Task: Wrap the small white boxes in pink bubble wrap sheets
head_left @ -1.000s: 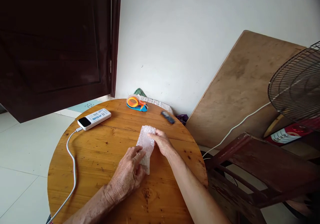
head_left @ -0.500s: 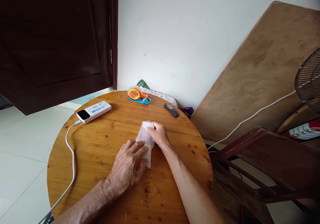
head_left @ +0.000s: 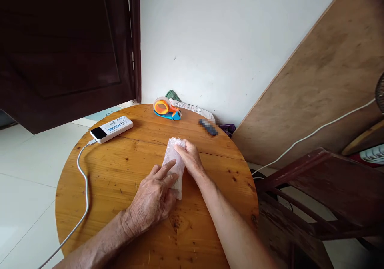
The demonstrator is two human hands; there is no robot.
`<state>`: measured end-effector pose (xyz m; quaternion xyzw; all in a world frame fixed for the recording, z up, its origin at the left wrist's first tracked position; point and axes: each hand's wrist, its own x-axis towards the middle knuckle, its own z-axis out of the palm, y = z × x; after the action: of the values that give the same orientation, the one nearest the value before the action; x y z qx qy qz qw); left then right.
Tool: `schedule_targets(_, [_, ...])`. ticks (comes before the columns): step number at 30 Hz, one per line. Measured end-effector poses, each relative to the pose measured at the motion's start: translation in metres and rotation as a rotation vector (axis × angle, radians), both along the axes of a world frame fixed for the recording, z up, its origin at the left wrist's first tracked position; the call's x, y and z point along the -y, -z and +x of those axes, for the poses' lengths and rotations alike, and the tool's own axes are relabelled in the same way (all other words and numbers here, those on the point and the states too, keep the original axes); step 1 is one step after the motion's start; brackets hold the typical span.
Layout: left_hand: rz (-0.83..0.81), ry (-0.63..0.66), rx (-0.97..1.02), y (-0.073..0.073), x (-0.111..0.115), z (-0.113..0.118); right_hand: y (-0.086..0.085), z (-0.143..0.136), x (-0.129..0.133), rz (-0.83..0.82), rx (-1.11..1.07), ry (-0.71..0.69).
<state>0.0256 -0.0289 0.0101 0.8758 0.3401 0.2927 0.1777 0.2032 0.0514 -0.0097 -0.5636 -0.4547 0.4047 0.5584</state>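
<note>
A narrow packet of clear bubble wrap (head_left: 173,154) lies near the middle of the round wooden table (head_left: 99,189); what is inside cannot be made out. My right hand (head_left: 191,159) pinches its upper right edge, thumb on top and the fingers bent behind. Across the lower left part rests my left hand (head_left: 154,191), its index finger pointing up along the wrap and its other fingers curled over the edge. The thumb of that hand is low beside the packet's bottom end.
A tape dispenser (head_left: 166,109) with an orange roll stands at the table's far edge. To its right lies a dark, blurred object (head_left: 208,127). A white power bank (head_left: 112,129) with a plugged-in cable (head_left: 87,193) sits at the left. A wooden chair (head_left: 327,189) is at the right.
My left index finger has stretched out further along the wrap, and more of the packet's left side shows. My right hand keeps its pinch. The camera view has shifted slightly.
</note>
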Motion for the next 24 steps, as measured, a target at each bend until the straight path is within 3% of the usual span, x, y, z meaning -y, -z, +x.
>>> schedule_targets(14, [-0.065, 0.040, 0.048, 0.001, -0.003, -0.001, -0.008, -0.009, 0.007, -0.053, -0.276, -0.052])
schedule_targets(19, [-0.098, 0.041, 0.060, 0.004, -0.004, -0.002, -0.018, -0.012, 0.016, -0.044, -0.354, -0.140])
schedule_targets(24, [-0.029, 0.004, 0.062, 0.009, -0.003, -0.001, -0.030, -0.017, 0.027, -0.013, -0.365, -0.165])
